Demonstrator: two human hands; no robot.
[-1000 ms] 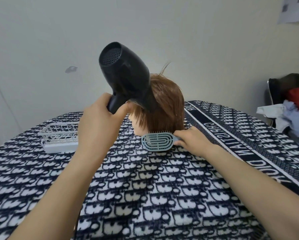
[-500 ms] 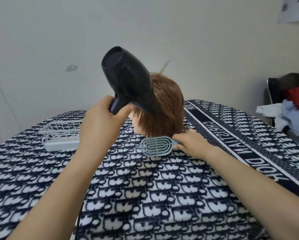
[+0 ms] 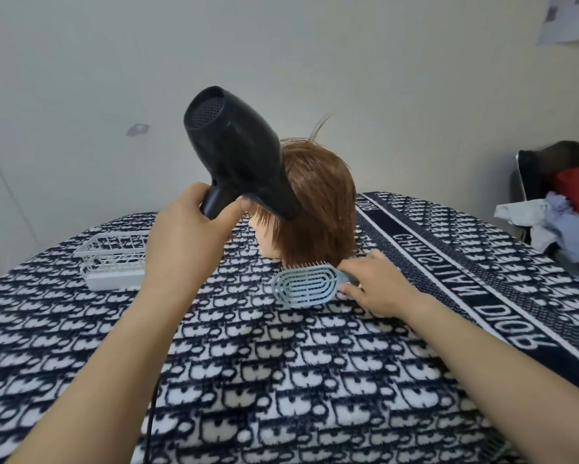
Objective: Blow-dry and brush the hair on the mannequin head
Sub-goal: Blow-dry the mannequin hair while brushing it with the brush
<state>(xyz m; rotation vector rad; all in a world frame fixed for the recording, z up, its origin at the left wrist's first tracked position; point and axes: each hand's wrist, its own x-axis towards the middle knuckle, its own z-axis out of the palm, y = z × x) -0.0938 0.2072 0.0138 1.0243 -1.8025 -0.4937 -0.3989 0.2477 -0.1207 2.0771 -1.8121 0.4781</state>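
A pale wall (image 3: 382,78) fills the upper half of the view. Below it a navy and white patterned blanket (image 3: 281,380) covers the whole surface, and a dark band with white letters runs along its right side. Near the far edge of the blanket stands the mannequin head (image 3: 321,209), upright, with short brown hair hanging straight down. Its face is turned to the left, and only a small part of the cheek and chin shows under the hair. The black hair dryer (image 3: 238,152) is held in the air on the left side of the head, with its nozzle directed down and to the right at the hair; I cannot tell if the nozzle touches the hair. At the right edge a pile of clothes (image 3: 562,222) in red, white and pale blue lies on a dark chair (image 3: 546,162), well apart from the head. A white plastic basket (image 3: 114,262) stands on the blanket to the left of the head, partly hidden behind the left hand (image 3: 184,239), which is closed around the handle of the dryer. The right hand (image 3: 378,286) grips the handle of a light blue vented brush (image 3: 303,286) with curled fingers. The brush is low, just beside the bottom ends of the hair on the near side, with its back toward the camera and its bristles toward the hair. A sheet of paper (image 3: 564,18) hangs on the wall in the top right corner. A thin black cord (image 3: 152,413) runs down beside the left forearm to the lower edge.
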